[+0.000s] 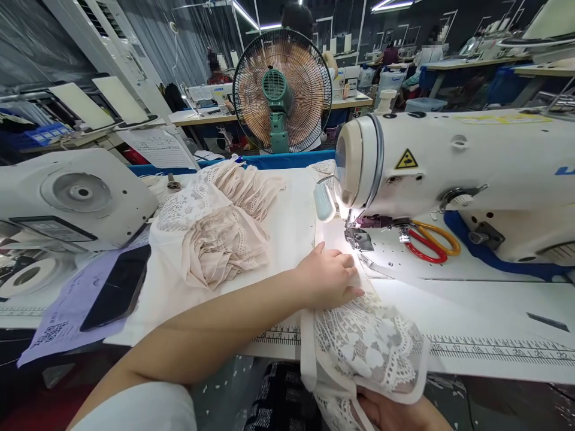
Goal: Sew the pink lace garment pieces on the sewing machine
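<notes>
My left hand (330, 276) lies flat, fingers together, on a cream lace garment piece (366, 347) just in front of the presser foot (358, 237) of a white sewing machine (453, 170). The lace hangs over the table's front edge. My right hand (395, 413) is below the edge at the frame bottom, fingers curled under the hanging lace, gripping it. The machine's lamp lights the fabric at the needle.
A heap of cream lace pieces (215, 221) lies left of my arm. A black phone (117, 287) rests on purple paper (67, 311). Red-and-yellow scissors (429, 240) lie on the machine bed. A fan (282, 90) stands behind; another machine (74, 197) is at left. People work far behind.
</notes>
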Motion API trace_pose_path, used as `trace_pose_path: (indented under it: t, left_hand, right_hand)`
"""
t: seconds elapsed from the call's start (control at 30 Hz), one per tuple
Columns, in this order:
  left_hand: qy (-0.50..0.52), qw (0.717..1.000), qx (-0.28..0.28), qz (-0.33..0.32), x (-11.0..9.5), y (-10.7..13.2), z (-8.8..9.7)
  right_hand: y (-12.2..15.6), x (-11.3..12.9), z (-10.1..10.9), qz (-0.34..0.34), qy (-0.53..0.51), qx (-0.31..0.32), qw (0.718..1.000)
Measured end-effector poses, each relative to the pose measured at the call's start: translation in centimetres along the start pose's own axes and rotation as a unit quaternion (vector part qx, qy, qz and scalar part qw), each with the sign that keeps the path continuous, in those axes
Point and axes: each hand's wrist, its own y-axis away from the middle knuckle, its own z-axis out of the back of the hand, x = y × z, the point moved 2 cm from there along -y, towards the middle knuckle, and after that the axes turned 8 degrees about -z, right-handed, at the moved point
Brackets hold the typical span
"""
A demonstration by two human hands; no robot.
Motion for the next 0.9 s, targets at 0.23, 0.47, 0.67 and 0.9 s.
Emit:
trace_pose_path:
  t: [0.23, 0.47, 0.67, 0.9]
  left_hand:
    - [0.042, 0.998, 0.037, 0.017, 0.1, -0.1, 1.1]
    - [0.034, 0.999, 0.037, 0.013, 0.5, -0.4, 1.9]
    - [0.013, 0.999, 0.031, 0.005, 1.3, -1.0, 1.9]
    - [-0.002, 0.999, 0.049, 0.018, 1.8, -1.3, 2.1]
  right_hand:
    - [0.6, 4.4, -2.5, 0.044, -0.077, 0.072, 0.993]
    - [0.9, 5.9, -3.3, 0.128, -0.095, 0.069, 0.985]
    - [-0.9, 6.6, -4.2, 0.183, -0.138, 0.114, 0.967]
    - [-1.9, 7.7, -5.2, 0.174, -0.169, 0.136, 0.961]
